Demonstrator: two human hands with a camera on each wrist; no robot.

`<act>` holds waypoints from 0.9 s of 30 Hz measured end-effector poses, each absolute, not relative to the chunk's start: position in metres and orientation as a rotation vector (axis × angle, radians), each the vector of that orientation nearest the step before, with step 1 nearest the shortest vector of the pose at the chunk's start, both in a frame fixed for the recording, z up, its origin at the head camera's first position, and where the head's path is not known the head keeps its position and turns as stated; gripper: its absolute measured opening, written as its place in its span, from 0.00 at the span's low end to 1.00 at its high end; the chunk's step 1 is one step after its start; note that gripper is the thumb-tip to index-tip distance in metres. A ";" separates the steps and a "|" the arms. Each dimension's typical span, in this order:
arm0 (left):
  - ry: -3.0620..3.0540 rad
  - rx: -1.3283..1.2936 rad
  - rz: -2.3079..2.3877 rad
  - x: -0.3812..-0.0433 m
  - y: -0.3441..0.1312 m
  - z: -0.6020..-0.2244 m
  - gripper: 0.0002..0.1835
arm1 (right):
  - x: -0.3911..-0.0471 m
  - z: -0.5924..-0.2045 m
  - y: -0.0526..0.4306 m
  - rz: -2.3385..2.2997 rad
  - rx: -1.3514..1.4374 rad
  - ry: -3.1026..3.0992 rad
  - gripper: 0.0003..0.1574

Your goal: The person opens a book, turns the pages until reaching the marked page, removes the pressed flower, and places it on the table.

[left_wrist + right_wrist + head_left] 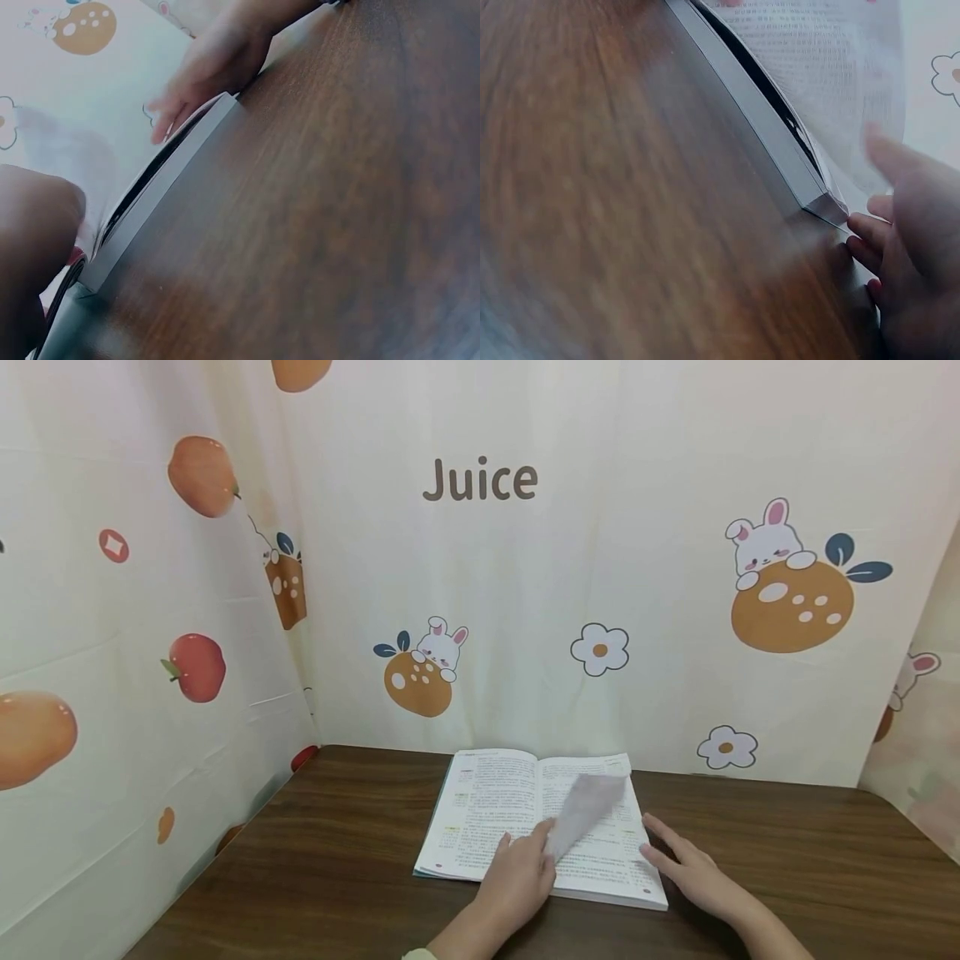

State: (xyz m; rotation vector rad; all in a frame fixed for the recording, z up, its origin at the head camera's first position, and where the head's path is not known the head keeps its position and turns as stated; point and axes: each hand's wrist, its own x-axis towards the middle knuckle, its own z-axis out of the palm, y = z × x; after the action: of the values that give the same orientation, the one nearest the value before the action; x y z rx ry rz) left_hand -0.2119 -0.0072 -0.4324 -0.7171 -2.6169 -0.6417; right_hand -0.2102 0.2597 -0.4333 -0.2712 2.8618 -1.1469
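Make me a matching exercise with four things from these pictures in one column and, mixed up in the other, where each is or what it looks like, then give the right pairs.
Column one
1. Book
2. Left hand
3. Right hand
4. Table

Column two
A. At the book's right edge, fingers extended
B. Dark brown with wood grain
C. Lying open, printed pages facing up
D. At the near end of the lifted page

Right pairs: 1-C, 2-D, 3-A, 4-B

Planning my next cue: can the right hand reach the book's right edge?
Likely yes: the right hand is right at that edge of the open book, with nothing visible in the way.
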 end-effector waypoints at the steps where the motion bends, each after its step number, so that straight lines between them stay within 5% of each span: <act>1: -2.570 -0.705 -0.660 -0.213 -0.008 -0.433 0.33 | -0.210 -0.434 0.260 -1.119 -0.283 2.879 0.45; 5: -2.377 -0.687 -0.661 -0.215 -0.010 -0.437 0.50 | -0.210 -0.437 0.261 -1.065 -0.297 2.904 0.49; 11: -2.318 -0.619 -0.413 -0.216 -0.012 -0.435 0.54 | -0.211 -0.437 0.261 -1.081 -0.275 2.890 0.51; 20: -2.452 -0.621 -0.099 -0.215 -0.012 -0.431 0.35 | -0.210 -0.436 0.262 -1.071 -0.275 2.890 0.50; 27: -2.668 -0.934 -0.192 -0.210 -0.010 -0.431 0.19 | -0.210 -0.435 0.262 -1.065 -0.271 2.886 0.50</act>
State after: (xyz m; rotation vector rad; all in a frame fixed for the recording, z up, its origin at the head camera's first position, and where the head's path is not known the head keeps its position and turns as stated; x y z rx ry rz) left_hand -0.2097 -0.0099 -0.4307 -0.9341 -2.6676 -0.1925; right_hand -0.2103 0.2615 -0.4355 -0.2710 2.8861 -1.0651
